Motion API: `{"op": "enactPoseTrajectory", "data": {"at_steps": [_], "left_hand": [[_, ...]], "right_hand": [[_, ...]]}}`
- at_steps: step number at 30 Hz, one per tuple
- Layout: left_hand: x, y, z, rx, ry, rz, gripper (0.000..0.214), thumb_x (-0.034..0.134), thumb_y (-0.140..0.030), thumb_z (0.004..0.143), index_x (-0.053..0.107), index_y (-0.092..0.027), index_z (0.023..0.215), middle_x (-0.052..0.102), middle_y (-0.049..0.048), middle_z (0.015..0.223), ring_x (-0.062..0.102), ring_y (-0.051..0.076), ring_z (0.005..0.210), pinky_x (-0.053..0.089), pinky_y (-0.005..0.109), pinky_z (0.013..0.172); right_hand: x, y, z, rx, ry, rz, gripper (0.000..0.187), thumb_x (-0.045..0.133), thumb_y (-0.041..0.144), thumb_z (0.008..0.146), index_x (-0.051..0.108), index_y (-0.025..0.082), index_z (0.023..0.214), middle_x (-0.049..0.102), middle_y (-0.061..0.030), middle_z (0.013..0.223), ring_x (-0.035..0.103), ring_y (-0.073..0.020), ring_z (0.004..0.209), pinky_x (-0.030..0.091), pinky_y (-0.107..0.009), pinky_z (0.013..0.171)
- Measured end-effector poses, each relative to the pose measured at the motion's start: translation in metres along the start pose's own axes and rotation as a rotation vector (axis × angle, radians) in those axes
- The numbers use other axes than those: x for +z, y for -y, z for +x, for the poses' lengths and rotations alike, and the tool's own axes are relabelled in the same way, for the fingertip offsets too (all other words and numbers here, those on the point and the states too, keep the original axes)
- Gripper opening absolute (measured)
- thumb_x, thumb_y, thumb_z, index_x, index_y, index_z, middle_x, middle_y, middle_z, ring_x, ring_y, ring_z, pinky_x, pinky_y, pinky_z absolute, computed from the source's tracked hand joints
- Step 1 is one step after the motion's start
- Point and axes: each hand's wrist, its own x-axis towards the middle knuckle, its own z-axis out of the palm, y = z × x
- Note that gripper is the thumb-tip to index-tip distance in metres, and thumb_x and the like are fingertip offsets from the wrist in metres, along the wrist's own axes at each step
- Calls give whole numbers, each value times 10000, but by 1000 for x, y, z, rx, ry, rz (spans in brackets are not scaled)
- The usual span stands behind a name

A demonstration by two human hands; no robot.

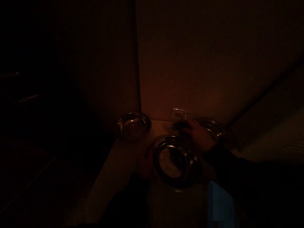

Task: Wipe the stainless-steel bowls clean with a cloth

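Metal bowl (177,163) sits by left hand (144,163), grip unclear; right hand (198,136) clamps a dark object (177,126).

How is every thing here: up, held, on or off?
Left bowl: open side up
Near bowl: open side up
Right bowl: open side up, partly hidden
Left hand: at near bowl's side, grip unclear
Dark thing: held in right hand
Wall panel: on or off unclear

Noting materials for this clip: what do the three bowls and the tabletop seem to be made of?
The middle bowl, left bowl and right bowl look like polished metal, probably stainless steel: sharp, mirror-like highlights run along their rims and walls. The tabletop looks pale and fairly dull, perhaps wood or laminate; the dim light leaves that open.
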Motion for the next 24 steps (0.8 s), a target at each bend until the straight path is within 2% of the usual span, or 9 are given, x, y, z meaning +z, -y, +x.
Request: {"op": "enactPoseTrajectory", "data": {"at_steps": [2,4,7,10,15,18,21,24], "left_hand": [[0,0,0,-7,-1,7,370,473,-361,866,679,-157,1095,685,86,1138,616,238,1088,456,383,964],[0,0,0,-8,6,30,373,472,-362,865,679,-152,1094,686,90,1135,619,237,1081,453,382,967],[1,-1,-1,-14,24,8,377,460,-356,872,676,-146,1099,689,89,1129,624,229,1073,456,369,964],[1,-1,-1,-2,44,-32,387,450,-372,879,675,-149,1100,691,83,1127,627,222,1068,461,355,956],[1,0,-1,-8,30,-18,388,450,-394,878,686,-157,1074,700,77,1105,634,220,1048,467,346,937],[2,0,-1,-24,15,-36,390,462,-402,873,686,-154,1074,698,82,1109,632,223,1050,467,344,935],[2,-2,-2,-27,15,-39,395,448,-406,877,691,-153,1061,705,86,1090,638,228,1036,475,348,921],[1,-4,-3,-25,34,-35,407,433,-405,884,684,-153,1082,700,86,1104,636,226,1042,471,346,926]], "right_hand": [[-3,-4,-4,-37,106,-47,201,522,99,825,687,149,929,614,-142,1052,520,-295,1032,463,-416,840],[-2,-2,-4,-40,177,-46,265,494,63,818,661,138,1009,636,-147,1049,542,-296,1013,470,-431,838],[11,8,0,10,101,147,373,516,87,794,568,133,1161,618,-146,1138,562,-272,1044,478,-405,862],[24,15,2,103,0,385,439,537,142,774,523,131,1212,621,-137,1167,584,-258,1067,473,-396,906],[30,2,-12,142,31,641,457,482,288,831,535,167,1269,597,-113,1264,567,-255,1150,449,-425,979],[30,-5,-20,114,78,665,452,455,332,853,551,199,1275,539,-85,1345,490,-258,1245,400,-429,1034],[31,-4,-19,93,126,670,463,395,289,898,473,219,1348,589,-76,1290,561,-230,1169,438,-400,994],[34,9,-9,95,114,573,485,417,275,907,408,212,1388,624,-104,1232,612,-236,1087,487,-394,922]]}}
